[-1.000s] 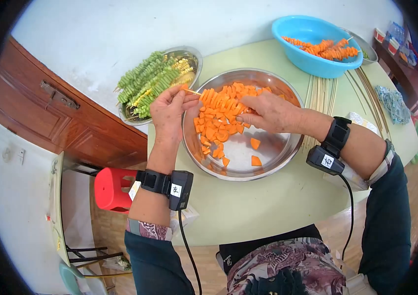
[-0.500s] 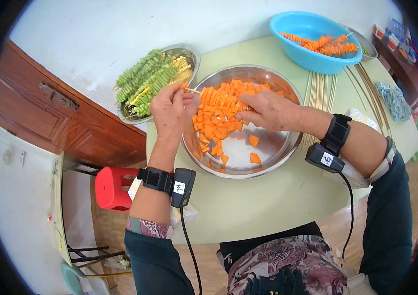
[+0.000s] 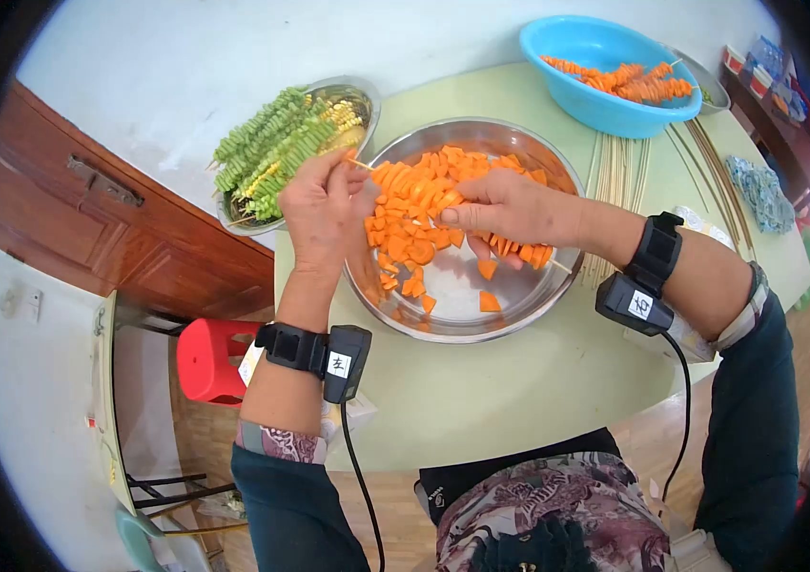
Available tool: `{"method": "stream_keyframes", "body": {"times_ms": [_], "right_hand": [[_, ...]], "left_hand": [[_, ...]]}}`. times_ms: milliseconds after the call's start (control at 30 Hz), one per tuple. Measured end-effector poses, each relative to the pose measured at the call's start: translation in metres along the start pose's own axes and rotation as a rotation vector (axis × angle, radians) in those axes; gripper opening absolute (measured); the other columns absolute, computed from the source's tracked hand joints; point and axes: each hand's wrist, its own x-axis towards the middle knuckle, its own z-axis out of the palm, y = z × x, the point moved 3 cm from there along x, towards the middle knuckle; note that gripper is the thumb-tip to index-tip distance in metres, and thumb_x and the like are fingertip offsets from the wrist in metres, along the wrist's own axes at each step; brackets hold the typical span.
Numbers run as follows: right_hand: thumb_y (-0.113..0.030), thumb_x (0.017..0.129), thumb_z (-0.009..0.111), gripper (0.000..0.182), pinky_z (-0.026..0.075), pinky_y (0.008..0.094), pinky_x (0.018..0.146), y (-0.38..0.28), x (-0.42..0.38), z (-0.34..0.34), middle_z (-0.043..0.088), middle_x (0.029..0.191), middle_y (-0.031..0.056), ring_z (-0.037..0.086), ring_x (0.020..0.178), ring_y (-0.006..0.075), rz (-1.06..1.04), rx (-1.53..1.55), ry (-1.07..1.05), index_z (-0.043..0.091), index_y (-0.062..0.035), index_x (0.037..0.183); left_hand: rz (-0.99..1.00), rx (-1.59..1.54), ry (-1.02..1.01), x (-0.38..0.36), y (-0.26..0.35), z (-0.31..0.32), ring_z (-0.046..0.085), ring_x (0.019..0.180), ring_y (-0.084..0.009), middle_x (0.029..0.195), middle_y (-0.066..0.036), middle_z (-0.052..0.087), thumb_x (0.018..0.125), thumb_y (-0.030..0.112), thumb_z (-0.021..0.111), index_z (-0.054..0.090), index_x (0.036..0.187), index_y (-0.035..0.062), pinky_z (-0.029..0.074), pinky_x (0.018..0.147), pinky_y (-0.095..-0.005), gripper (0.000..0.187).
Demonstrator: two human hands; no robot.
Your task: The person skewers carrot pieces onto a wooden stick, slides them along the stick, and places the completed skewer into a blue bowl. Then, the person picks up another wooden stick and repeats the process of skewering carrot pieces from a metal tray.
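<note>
My left hand (image 3: pixel 317 205) is closed at the upper left of a metal basin (image 3: pixel 467 336), pinching a small carrot piece (image 3: pixel 351 154) at the tip of a bamboo skewer. Sliced carrot is packed along this carrot skewer (image 3: pixel 407 183), which slants across the basin. My right hand (image 3: pixel 517 212) is wrapped around its middle, thumb on top and fingers beneath, hiding part of the row. Beyond those fingers, more slices and the bare stick end (image 3: pixel 560 267) show. Loose carrot pieces (image 3: pixel 412 250) lie in the basin under the hands.
Left of the basin, a metal bowl (image 3: pixel 373 100) holds green and yellow vegetable skewers (image 3: pixel 276 143). A blue basin (image 3: pixel 581 107) with carrot skewers (image 3: pixel 657 88) stands at the back right. Bare bamboo sticks (image 3: pixel 622 176) and a crumpled cloth (image 3: pixel 760 194) lie on the table's right side.
The right hand has turned, and the carrot slices and stick end below it now show. The left hand remains at the skewer's tip. The whole view has shifted slightly.
</note>
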Motion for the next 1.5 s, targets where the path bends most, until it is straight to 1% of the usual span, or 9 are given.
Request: {"method": "stream_keyframes", "body": {"times_ms": [167,567,667,733,1033,1133,1267,1333,1500], "right_hand": [[-0.028,0.091,0.049,0.03,0.039,0.0227,0.035,0.001,0.001,-0.004,0.054,0.057,0.0041,0.048,0.037,0.0099,-0.01,0.003,0.02,0.052,0.0013,0.085],[-0.03,0.088,0.05,0.035,0.046,0.0316,0.046,0.006,0.006,-0.002,0.06,0.058,0.0109,0.057,0.046,0.018,-0.194,-0.232,0.138,0.053,0.0031,0.076],[-0.027,0.09,0.049,0.03,0.042,0.0258,0.035,0.008,0.007,0.0,0.056,0.057,0.0056,0.051,0.037,0.012,-0.17,-0.317,0.153,0.05,0.0007,0.08],[-0.03,0.089,0.049,0.036,0.048,0.0338,0.052,0.007,0.006,0.0,0.059,0.057,0.0125,0.061,0.053,0.0209,-0.186,-0.362,0.193,0.053,0.003,0.074],[-0.03,0.086,0.053,0.036,0.049,0.0348,0.051,0.004,0.009,-0.01,0.059,0.055,0.0123,0.061,0.051,0.0218,-0.206,-0.357,0.237,0.054,0.0042,0.073],[-0.03,0.085,0.054,0.036,0.05,0.0331,0.053,0.008,0.013,-0.011,0.059,0.056,0.0126,0.061,0.051,0.0199,-0.31,-0.389,0.346,0.056,0.0039,0.075],[-0.032,0.085,0.053,0.036,0.05,0.0317,0.053,0.002,0.007,-0.02,0.06,0.057,0.0119,0.061,0.049,0.0185,-0.229,-0.364,0.338,0.058,0.0034,0.079],[-0.033,0.086,0.052,0.038,0.05,0.0303,0.048,0.001,0.006,-0.021,0.061,0.058,0.0104,0.06,0.046,0.0176,-0.099,-0.384,0.327,0.058,0.0043,0.082],[-0.032,0.087,0.05,0.038,0.048,0.0288,0.04,0.009,0.013,-0.018,0.061,0.058,0.01,0.057,0.041,0.0172,-0.209,-0.425,0.295,0.057,0.0054,0.087]], "left_hand": [[-0.135,-0.181,0.033,0.003,0.002,-0.003,0.063,0.074,-0.0167,0.087,-0.012,0.062,0.084,-0.003,0.054,0.059,0.1,-0.0071,0.055,0.066,-0.0259,0.017],[-0.137,-0.201,0.06,0.002,0.0,-0.005,0.064,0.076,-0.0173,0.083,-0.013,0.064,0.082,-0.002,0.056,0.059,0.096,-0.0071,0.054,0.065,-0.025,0.015],[-0.129,-0.185,0.05,0.0,0.0,-0.004,0.065,0.074,-0.0176,0.084,-0.013,0.064,0.082,-0.002,0.056,0.059,0.097,-0.0074,0.053,0.066,-0.0247,0.016],[-0.142,-0.157,-0.012,-0.004,0.006,0.003,0.065,0.074,-0.0178,0.084,-0.013,0.064,0.083,-0.001,0.056,0.059,0.098,-0.0075,0.053,0.066,-0.0246,0.017],[-0.2,-0.178,-0.061,-0.006,0.004,0.013,0.066,0.075,-0.0192,0.084,-0.013,0.064,0.083,0.0,0.055,0.06,0.097,-0.0068,0.053,0.063,-0.0248,0.017],[-0.224,-0.176,-0.111,-0.01,0.001,0.012,0.066,0.074,-0.0185,0.083,-0.012,0.064,0.083,0.001,0.056,0.06,0.096,-0.0062,0.053,0.062,-0.0247,0.015],[-0.203,-0.149,-0.231,-0.012,0.003,0.017,0.064,0.068,-0.0149,0.081,-0.01,0.064,0.083,0.004,0.058,0.062,0.093,-0.0049,0.052,0.059,-0.0234,0.014],[-0.232,0.068,-0.358,-0.012,0.01,0.02,0.062,0.064,-0.0118,0.08,-0.008,0.065,0.082,0.005,0.059,0.063,0.092,-0.0036,0.051,0.056,-0.0214,0.014],[-0.22,0.205,-0.527,-0.012,-0.014,0.02,0.058,0.062,-0.0091,0.076,-0.004,0.063,0.078,0.004,0.064,0.064,0.086,-0.0009,0.047,0.056,-0.0205,0.01]]}}
